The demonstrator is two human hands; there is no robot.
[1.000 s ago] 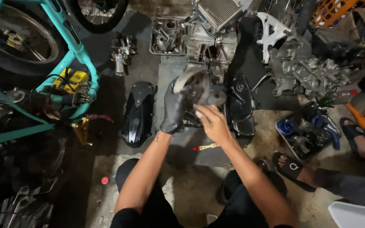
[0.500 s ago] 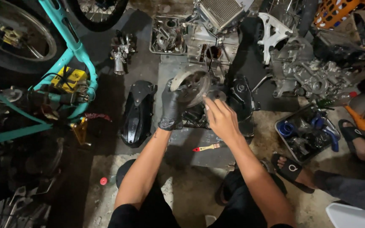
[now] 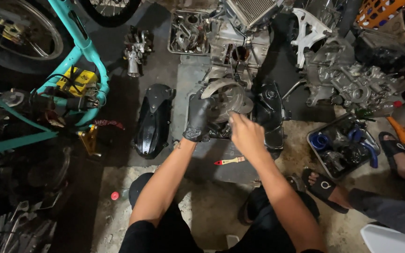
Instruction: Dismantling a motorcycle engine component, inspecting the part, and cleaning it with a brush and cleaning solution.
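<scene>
Hands of a squatting person work on a round, silvery metal pulley disc (image 3: 226, 97) that sits atop a dark engine block (image 3: 240, 112) on a grey floor mat (image 3: 191, 84). The left hand (image 3: 198, 119), in a black glove, is curled around the disc's left rim, gripping it. The bare right hand (image 3: 245, 133) rests at the disc's lower right edge with fingers bent; whether it pinches anything cannot be told. A small brush with a red handle (image 3: 229, 161) lies on the mat near its front edge, just below the right wrist. A long black plastic engine cover (image 3: 153, 121) lies on the floor beside the mat's left edge. A turquoise bike frame (image 3: 78, 44) stands further left. Another person's sandalled foot (image 3: 322, 183) rests to the right.
</scene>
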